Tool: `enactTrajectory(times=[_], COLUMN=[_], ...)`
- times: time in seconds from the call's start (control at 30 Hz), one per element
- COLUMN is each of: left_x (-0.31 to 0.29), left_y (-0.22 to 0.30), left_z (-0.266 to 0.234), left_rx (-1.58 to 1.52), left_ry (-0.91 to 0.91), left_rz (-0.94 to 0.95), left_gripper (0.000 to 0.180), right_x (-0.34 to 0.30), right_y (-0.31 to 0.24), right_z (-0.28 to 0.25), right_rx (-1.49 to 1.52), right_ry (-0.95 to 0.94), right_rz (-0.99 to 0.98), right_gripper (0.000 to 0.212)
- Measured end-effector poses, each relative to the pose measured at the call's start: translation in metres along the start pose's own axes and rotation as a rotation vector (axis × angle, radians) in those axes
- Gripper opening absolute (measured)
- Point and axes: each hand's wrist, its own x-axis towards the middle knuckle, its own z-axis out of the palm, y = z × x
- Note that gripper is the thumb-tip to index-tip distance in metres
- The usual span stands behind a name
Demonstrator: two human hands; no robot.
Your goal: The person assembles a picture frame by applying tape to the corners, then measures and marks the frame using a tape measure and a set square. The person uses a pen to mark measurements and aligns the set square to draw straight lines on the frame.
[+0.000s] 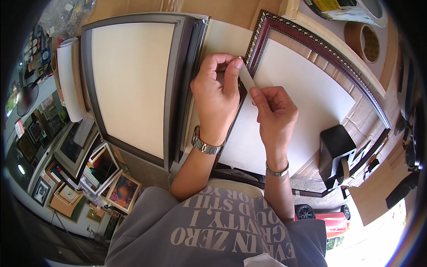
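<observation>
A short pale strip of tape (247, 76) is stretched between my two hands. My left hand (217, 91), with a metal watch on its wrist, pinches the upper end between thumb and finger. The lower end is pinched by my right hand (276, 110), which has a bracelet or watch band on its wrist. Both hands are above the left side of a dark red picture frame (307, 39) with gold beaded trim. Inside that frame lies a large white sheet (293, 75), over brown backing that shows at its edges.
To the left stands a stack of grey frames (171, 89) with a cream panel (129, 84). A black tape dispenser (337, 141) sits at the right. Brown tape (356, 40) rests in a wooden-edged tray at the far right. Several framed pictures (124, 191) lean at the lower left.
</observation>
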Motion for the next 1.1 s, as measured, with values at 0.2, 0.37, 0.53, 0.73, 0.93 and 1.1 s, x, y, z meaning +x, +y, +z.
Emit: enactTrajectory(times=[0.2,0.37,0.53,0.73,0.93,1.1], left_x=[-0.002,0.001,-0.007,-0.009,-0.024,-0.035], left_y=[0.003,0.001,0.001,-0.007,-0.006,-0.004], left_z=[-0.003,-0.001,-0.001,-0.009,-0.002,-0.005], left_rx=[0.013,0.070,0.133,0.338,0.145,0.434], left_ry=[-0.039,-0.020,-0.050,-0.172,-0.117,-0.122], left_rz=[-0.070,-0.039,0.006,0.274,0.155,0.277], left_gripper=[0.012,0.011,0.020,0.043,0.051,0.042], right_x=[0.000,0.000,0.002,0.004,0.003,0.003], right_y=[0.001,-0.002,-0.005,-0.005,-0.006,-0.004], right_z=[-0.002,0.002,0.003,0.001,0.003,0.001], right_rx=[-0.018,-0.086,-0.133,-0.150,-0.123,-0.118], right_ry=[-0.008,0.015,0.045,0.030,0.027,0.034], right_rz=[0.008,-0.016,0.039,-0.002,-0.026,-0.079], right_gripper=[0.017,0.017,0.019,0.018,0.020,0.018])
